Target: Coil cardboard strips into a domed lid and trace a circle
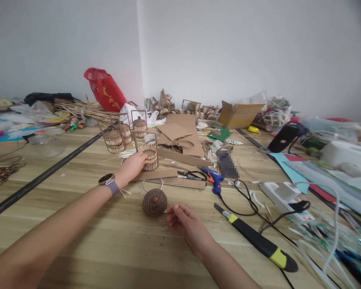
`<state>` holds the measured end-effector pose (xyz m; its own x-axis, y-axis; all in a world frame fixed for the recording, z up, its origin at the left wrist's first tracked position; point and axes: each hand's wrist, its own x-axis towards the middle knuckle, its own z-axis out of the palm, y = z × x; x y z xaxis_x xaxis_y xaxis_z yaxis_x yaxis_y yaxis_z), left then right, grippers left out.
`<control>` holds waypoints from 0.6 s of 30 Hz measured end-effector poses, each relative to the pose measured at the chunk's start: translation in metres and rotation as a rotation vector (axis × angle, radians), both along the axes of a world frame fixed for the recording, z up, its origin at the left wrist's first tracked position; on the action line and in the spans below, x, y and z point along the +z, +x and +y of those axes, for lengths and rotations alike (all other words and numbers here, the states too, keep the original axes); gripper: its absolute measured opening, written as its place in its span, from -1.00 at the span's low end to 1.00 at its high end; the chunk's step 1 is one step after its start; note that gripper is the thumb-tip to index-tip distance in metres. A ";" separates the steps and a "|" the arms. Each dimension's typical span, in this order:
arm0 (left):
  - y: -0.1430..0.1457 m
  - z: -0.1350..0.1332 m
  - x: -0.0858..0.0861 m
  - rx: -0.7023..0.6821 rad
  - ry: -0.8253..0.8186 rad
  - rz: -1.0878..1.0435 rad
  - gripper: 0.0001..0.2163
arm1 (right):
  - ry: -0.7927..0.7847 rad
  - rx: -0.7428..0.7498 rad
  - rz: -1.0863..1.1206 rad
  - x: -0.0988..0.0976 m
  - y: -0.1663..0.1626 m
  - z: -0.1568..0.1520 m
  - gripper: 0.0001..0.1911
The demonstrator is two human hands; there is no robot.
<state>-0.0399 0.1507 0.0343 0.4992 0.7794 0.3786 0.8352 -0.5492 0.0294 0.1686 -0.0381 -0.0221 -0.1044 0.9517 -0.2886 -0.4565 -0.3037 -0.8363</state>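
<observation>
My left hand [134, 165], with a watch on its wrist, reaches forward and grips the near left rim of a small bamboo basket [151, 160] with a tall square handle. The basket stands upright on the table without a lid. A round, dark woven lid [155, 202] with a wooden knob lies nearer to me. Just right of the lid, my right hand [185, 222] has its fingers closed in a pinch. A thin white strip [165, 211] shows between its fingertips and the lid's edge; its far end is hidden.
Lidded baskets [114, 140] stand at the back left. Scissors [194, 175] lie on cardboard strips beside a blue glue gun [215, 178] with a trailing cord. A utility knife [255, 237] lies at right, near a power strip [284, 196]. Flat cardboard [183, 128] lies beyond.
</observation>
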 end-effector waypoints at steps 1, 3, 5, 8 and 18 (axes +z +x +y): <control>0.000 0.001 0.001 -0.007 -0.004 0.006 -0.83 | -0.002 -0.001 0.000 0.000 0.000 0.000 -0.40; -0.001 0.003 0.004 -0.024 -0.014 0.020 -0.82 | -0.004 -0.003 0.001 0.000 0.000 0.000 -0.40; -0.002 0.004 0.006 -0.038 -0.024 0.033 -0.82 | -0.002 -0.002 0.001 0.000 0.000 0.000 -0.40; -0.003 0.004 0.006 -0.055 -0.029 0.046 -0.83 | 0.004 0.002 -0.005 0.001 0.000 0.000 -0.40; -0.003 -0.024 0.008 -0.048 0.024 -0.013 -0.71 | -0.008 0.028 -0.012 0.002 0.001 0.001 -0.40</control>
